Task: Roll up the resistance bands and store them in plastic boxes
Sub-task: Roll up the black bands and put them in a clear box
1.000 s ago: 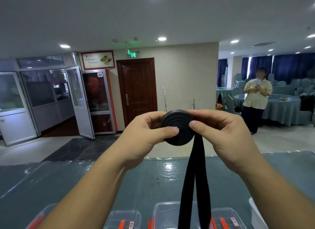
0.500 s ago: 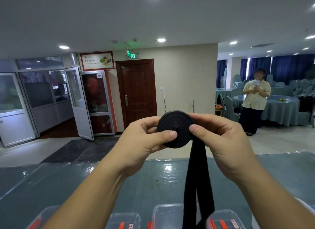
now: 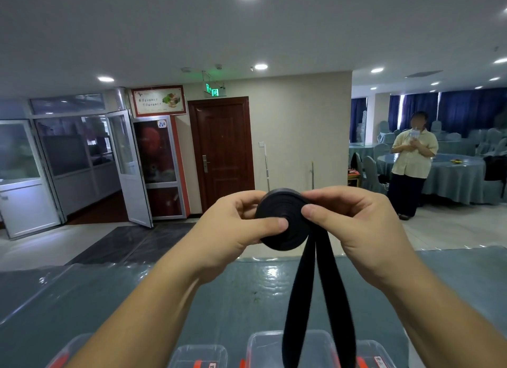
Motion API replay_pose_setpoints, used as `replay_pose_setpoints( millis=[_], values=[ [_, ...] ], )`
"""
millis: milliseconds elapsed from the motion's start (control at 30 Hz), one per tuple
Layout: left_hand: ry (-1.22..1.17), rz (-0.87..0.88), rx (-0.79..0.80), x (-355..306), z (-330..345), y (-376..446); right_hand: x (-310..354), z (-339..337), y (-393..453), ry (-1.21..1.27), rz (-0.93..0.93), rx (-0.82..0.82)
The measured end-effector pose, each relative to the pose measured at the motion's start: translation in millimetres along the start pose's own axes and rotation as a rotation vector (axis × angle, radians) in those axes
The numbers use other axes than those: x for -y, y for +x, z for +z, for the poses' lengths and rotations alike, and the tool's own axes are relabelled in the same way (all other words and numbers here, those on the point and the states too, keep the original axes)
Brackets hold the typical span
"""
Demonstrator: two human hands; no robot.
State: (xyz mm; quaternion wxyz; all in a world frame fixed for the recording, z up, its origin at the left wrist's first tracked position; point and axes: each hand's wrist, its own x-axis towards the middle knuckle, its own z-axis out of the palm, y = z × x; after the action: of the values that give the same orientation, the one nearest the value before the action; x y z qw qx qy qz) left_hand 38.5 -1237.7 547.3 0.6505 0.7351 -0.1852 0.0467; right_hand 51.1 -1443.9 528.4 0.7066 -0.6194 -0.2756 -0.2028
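At the 6 o'clock edge, clear plastic boxes (image 3: pixel 277 348) are seen on the grey counter (image 3: pixel 233 293). Above them, a black resistance band (image 3: pixel 282 219) is held up between both hands. Its rolled coil is pinched by the left hand (image 3: pixel 233 230) from 9 o'clock and the right hand (image 3: pixel 354 225) from 3 o'clock. The flat face of the coil is turned toward the camera, and the unrolled tail is hung lengthwise toward 6 o'clock.

My band (image 3: pixel 284 221) is plain black; table (image 3: pixel 137 291) grey-teal; boxes (image 3: pixel 270 345) clear with red-orange clips.
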Motion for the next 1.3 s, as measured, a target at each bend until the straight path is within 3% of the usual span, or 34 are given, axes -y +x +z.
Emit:
replay_pose_setpoints(
  millis=[67,267,400,600,767,967,1133,1300],
  values=[
    [0.052,-0.008,0.032,-3,-3,1,0,1,-1,0.001,0.006,-0.004],
    [-0.147,-0.004,-0.046,7,6,4,1,-2,-1,0.041,0.028,0.002],
    [0.089,0.027,0.006,1,2,5,2,-5,-1,-0.079,0.044,0.087],
    [-0.147,0.029,-0.043,4,6,7,3,-1,-1,0.109,0.048,-0.023],
    [0.083,0.030,0.032,-3,-3,7,2,-2,-2,0.034,0.085,0.035],
    [-0.145,0.024,-0.012,4,3,7,1,4,-1,0.121,0.071,-0.031],
    [-0.017,0.054,-0.028,0,-1,5,1,3,-2,0.079,0.071,-0.028],
    [-0.152,0.067,-0.053,5,3,5,2,3,-2,0.121,0.075,-0.033]
  ],
)
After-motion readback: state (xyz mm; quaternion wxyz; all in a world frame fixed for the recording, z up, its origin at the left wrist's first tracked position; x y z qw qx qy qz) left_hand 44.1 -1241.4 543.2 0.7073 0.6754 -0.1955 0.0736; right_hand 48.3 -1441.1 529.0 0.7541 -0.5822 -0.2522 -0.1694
